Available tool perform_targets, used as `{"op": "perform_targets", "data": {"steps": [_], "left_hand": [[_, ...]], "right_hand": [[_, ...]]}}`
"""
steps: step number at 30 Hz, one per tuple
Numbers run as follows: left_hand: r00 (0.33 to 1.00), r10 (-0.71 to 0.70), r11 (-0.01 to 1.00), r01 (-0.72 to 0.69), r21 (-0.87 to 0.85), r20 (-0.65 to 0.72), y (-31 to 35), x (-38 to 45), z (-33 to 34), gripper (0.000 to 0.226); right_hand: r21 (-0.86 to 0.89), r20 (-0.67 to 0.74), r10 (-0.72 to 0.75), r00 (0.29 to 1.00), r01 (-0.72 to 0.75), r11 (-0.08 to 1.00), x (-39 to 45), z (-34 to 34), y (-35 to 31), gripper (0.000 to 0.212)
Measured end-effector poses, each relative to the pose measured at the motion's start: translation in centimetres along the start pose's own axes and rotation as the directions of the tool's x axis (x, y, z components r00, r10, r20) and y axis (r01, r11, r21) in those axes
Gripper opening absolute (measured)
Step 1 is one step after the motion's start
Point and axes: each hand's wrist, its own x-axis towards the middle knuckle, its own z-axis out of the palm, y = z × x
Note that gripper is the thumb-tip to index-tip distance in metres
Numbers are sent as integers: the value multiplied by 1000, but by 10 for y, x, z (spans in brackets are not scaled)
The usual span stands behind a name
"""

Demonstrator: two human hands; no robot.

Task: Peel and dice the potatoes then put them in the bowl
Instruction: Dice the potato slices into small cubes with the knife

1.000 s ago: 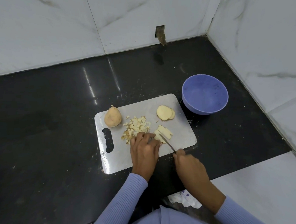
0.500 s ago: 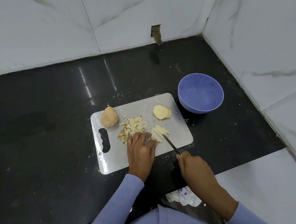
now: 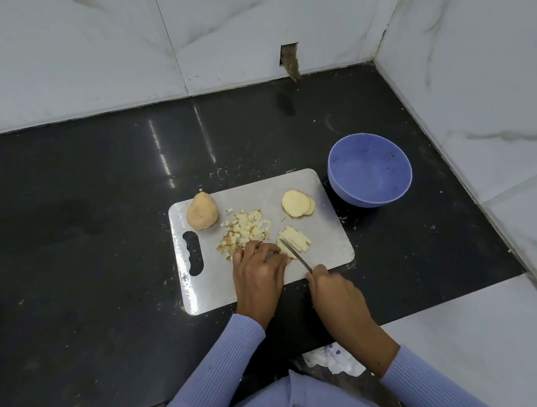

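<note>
A grey cutting board [image 3: 320, 241] lies on the black counter. On it sit a whole potato [image 3: 201, 211] at the back left, a heap of diced potato [image 3: 245, 230] in the middle, round potato slices [image 3: 297, 203] at the back right and a bundle of potato strips [image 3: 296, 239] nearer me. My left hand [image 3: 259, 274] holds down the near end of the strips with curled fingertips. My right hand [image 3: 334, 294] grips a knife [image 3: 294, 253] whose blade lies across the strips. The purple bowl [image 3: 369, 169] stands to the right of the board, with nothing in it.
White marble walls close off the back and the right side, meeting in a corner behind the bowl. A white ledge [image 3: 461, 348] runs along the near right. Crumpled white paper [image 3: 332, 359] lies below the counter edge near my body.
The knife has shifted slightly along the strips while my left hand stays on them. The camera view moved a little.
</note>
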Motion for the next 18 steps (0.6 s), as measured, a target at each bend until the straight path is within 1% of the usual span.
{"op": "perform_targets", "data": {"steps": [3,6,10,13,16,18], "left_hand": [[1000,-1,1000,1,4,11,1,1,-1,8],[1000,1,1000,-1,5,6,1,0,-1,7],[1000,8,1000,-8,15,7,1,0,-1,8],[1000,11,1000,-11,8,-3,0,-2,-1,7],[1000,-1,1000,1,-7,-10,-1,-3,-1,3],[999,-30,999,30,-26,-9,-1,-4,0,7]], "right_hand": [[-42,45,42,998,-41,998,-25,7,14,33],[-31,75,84,994,-82,996,-37,8,22,32],[7,53,105,993,-105,994,-30,5,23,29],[38,38,90,995,-92,995,-30,-1,21,34],[63,4,38,999,-38,997,-28,-11,12,35],[60,-18,5,1000,-4,998,-21,-14,4,37]]}}
